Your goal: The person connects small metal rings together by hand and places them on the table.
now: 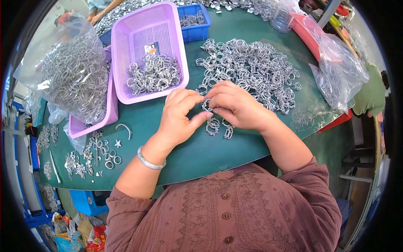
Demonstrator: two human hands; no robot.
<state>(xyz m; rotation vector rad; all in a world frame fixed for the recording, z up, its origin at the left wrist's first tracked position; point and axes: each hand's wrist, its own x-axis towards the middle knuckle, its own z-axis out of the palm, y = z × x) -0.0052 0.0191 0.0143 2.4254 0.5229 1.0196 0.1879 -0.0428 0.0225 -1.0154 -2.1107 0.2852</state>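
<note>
The head view takes in a green-topped table [214, 157], its near edge close to the person's brown shirt [256, 201], with blue-framed shelving [28, 197] at the left. A heap of silvery metal rings [247, 71] spreads over the far right of the table. Toward the far left, a bulging clear bag [75, 75] of similar pieces sits in one purple basket [96, 127]; a second purple basket [145, 27] beside it holds a smaller pile, near a blue tray [202, 32]. Both forearms reach in from the near side and angle inward. The left hand [181, 111] and right hand [237, 105] meet at the heap's near left edge, fingers curled, fingertips pinched narrowly around a small metal piece [206, 105], probably a ring, though the fingers partly cover it.
</note>
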